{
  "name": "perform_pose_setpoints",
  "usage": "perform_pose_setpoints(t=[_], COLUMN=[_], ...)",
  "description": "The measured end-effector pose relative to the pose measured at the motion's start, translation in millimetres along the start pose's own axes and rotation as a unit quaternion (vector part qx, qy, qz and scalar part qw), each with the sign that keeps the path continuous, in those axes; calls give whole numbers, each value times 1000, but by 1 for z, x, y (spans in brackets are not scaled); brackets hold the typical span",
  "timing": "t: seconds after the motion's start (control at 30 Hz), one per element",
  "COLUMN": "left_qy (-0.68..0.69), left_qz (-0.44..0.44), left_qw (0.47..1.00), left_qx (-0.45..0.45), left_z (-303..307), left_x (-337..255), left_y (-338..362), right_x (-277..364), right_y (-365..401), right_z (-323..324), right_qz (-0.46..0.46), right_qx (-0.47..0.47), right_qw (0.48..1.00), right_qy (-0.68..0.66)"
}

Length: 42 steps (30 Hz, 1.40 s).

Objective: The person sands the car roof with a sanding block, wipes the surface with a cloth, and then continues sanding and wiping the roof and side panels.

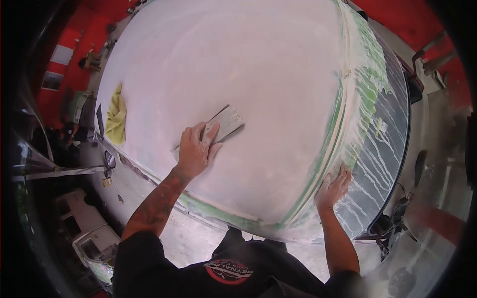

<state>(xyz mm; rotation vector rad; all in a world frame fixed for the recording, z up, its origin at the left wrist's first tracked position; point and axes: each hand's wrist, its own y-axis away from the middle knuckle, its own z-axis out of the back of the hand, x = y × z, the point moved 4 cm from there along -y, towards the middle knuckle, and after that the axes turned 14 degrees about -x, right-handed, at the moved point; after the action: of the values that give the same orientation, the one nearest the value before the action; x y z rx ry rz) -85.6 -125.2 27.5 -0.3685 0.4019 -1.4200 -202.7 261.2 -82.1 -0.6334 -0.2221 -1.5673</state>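
My left hand [195,151] is closed around a grey sanding block [228,124], which lies against a large, pale, dusty car panel [258,64]. Dark edges show along the block's sides, and whitish dust coats my fingers. My right hand [334,188] lies open with its fingers stretched out on the panel's right border, over green masking tape [304,201] smeared with pale residue. Nothing shows in that hand. Toward the panel's left edge sits a crumpled yellow-green cloth [116,118], apart from both hands.
Beyond the tape on the right is a dark glass-like surface [385,149] streaked with whitish runs. A small dark strip [99,119] lies beside the cloth. At lower left stands a white cabinet-like object [94,241]. Red walls [102,25] rise behind the panel.
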Motion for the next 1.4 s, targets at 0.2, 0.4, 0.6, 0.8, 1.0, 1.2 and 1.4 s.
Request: perform_pose_setpoints(t=[0.2, 0.4, 0.6, 0.8, 1.0, 1.2, 1.4], left_qy=[-42, -102, -2, -118, -53, 44, 7], left_qz=[16, 87, -44, 5, 2, -89, 7], left_qw=[994, 988, 999, 991, 997, 995, 1000], left_qx=[-102, -80, -1, -56, -52, 29, -2], left_z=[-45, -69, -15, -107, -74, -44, -130], left_x=[116, 104, -13, 100, 26, 1, 80], left_y=[-128, -155, -49, -240, -171, -126, -278], right_x=[1, 5, 7, 6, 4, 6, 8], right_y=[0, 0, 3, 4, 3, 4, 4], right_z=[2, 4, 4, 4, 4, 6, 6], right_qz=[-1, 19, 13, 20, 17, 11, 21], right_qx=[-9, -12, 7, 0, -8, -2, -13], right_qw=[1000, 1000, 1000, 1000, 1000, 1000, 999], right_qy=[5, -8, -2, -7, -20, -23, -27])
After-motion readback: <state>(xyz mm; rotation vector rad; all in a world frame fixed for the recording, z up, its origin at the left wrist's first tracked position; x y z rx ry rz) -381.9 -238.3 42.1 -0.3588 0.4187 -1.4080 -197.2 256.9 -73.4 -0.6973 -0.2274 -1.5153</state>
